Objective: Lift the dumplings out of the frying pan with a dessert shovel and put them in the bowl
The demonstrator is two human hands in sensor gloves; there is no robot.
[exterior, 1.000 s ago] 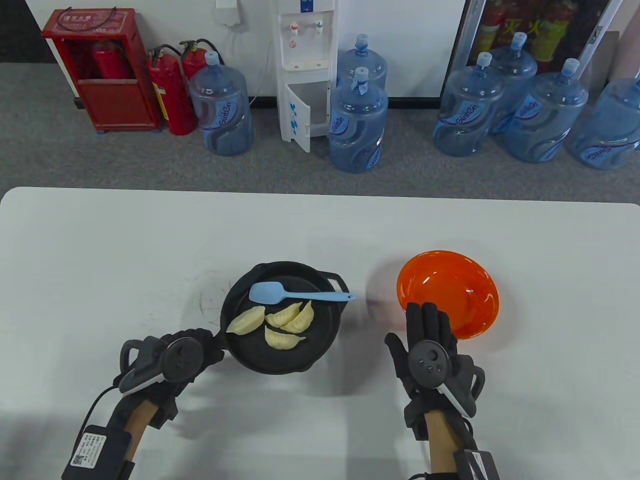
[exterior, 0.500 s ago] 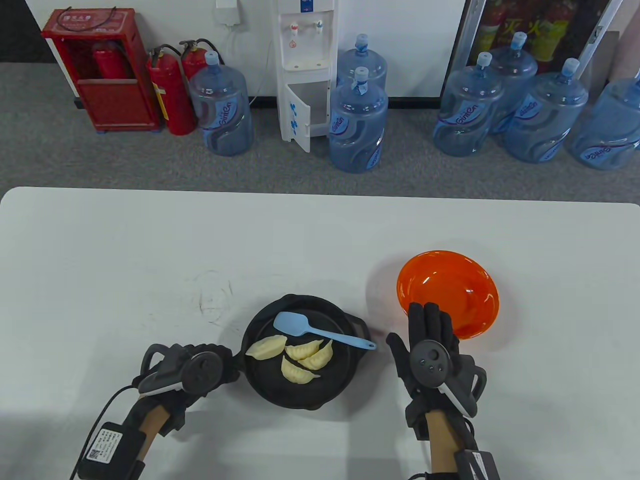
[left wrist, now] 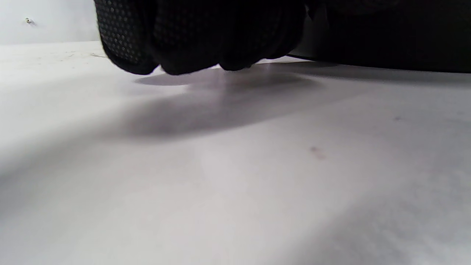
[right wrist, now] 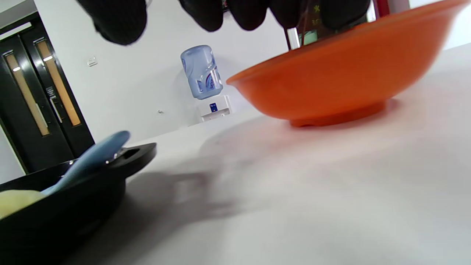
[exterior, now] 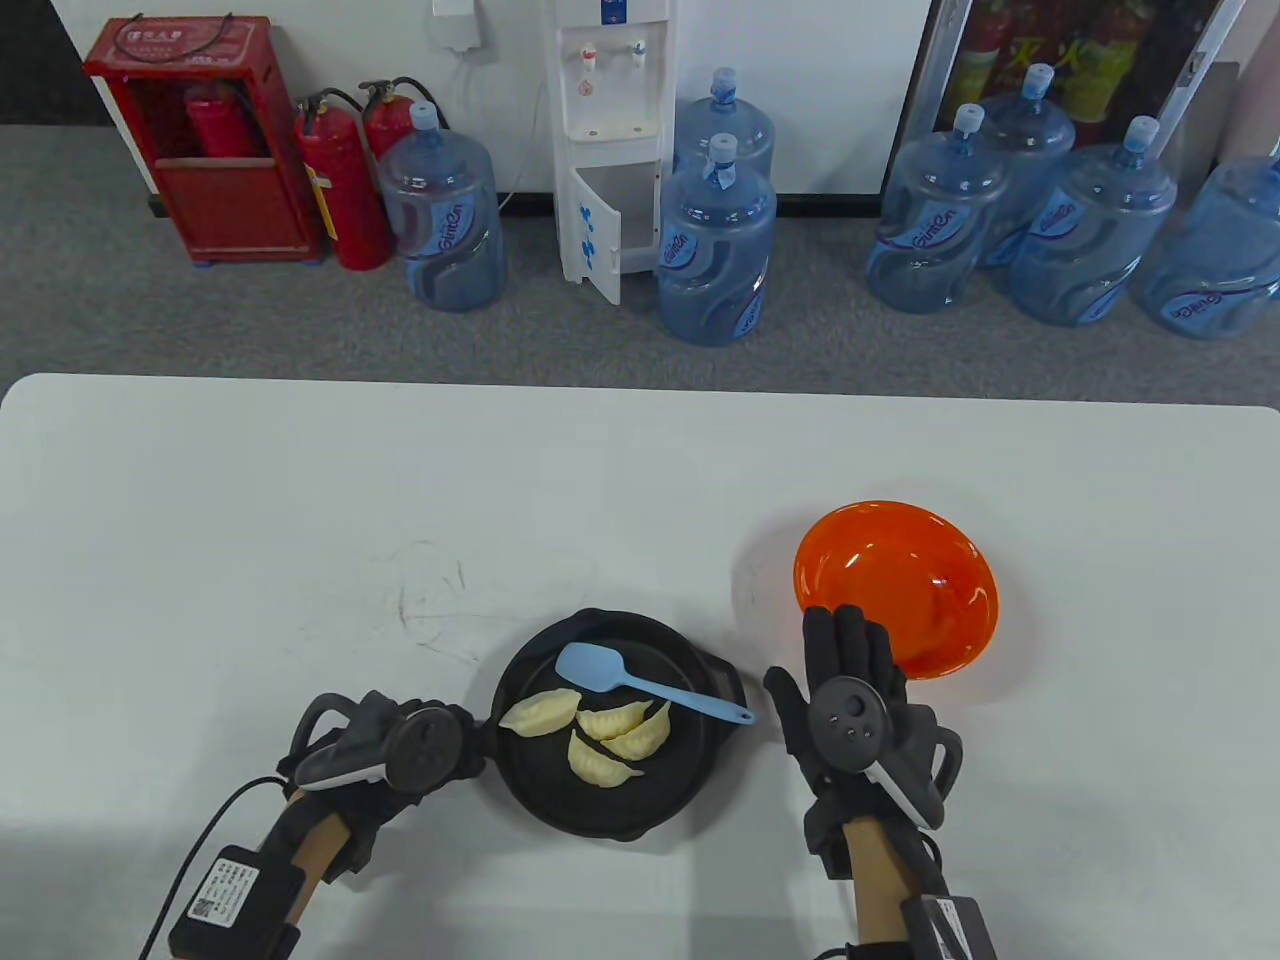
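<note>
A black frying pan (exterior: 690, 790) sits near the table's front edge and holds several pale dumplings (exterior: 600, 735). A light blue dessert shovel (exterior: 640, 682) lies in the pan, its handle sticking out over the right rim. My left hand (exterior: 450, 738) grips the pan's handle at the pan's left side, and the handle itself is hidden under the curled fingers (left wrist: 198, 40). My right hand (exterior: 845, 660) lies flat and empty with straight fingers between the pan and the orange bowl (exterior: 900, 575), its fingertips at the bowl's near rim. The bowl (right wrist: 342, 73) is empty.
The white table (exterior: 300, 500) stretches far behind and to the left of the pan. Scuff marks (exterior: 430, 600) lie on it left of the pan. Water jugs (exterior: 715, 240), a dispenser and fire extinguishers stand on the floor beyond the table.
My left hand has dragged the pan, with the dumplings and shovel, toward me and to the right. The right hand has shifted only slightly. The bowl stayed put.
</note>
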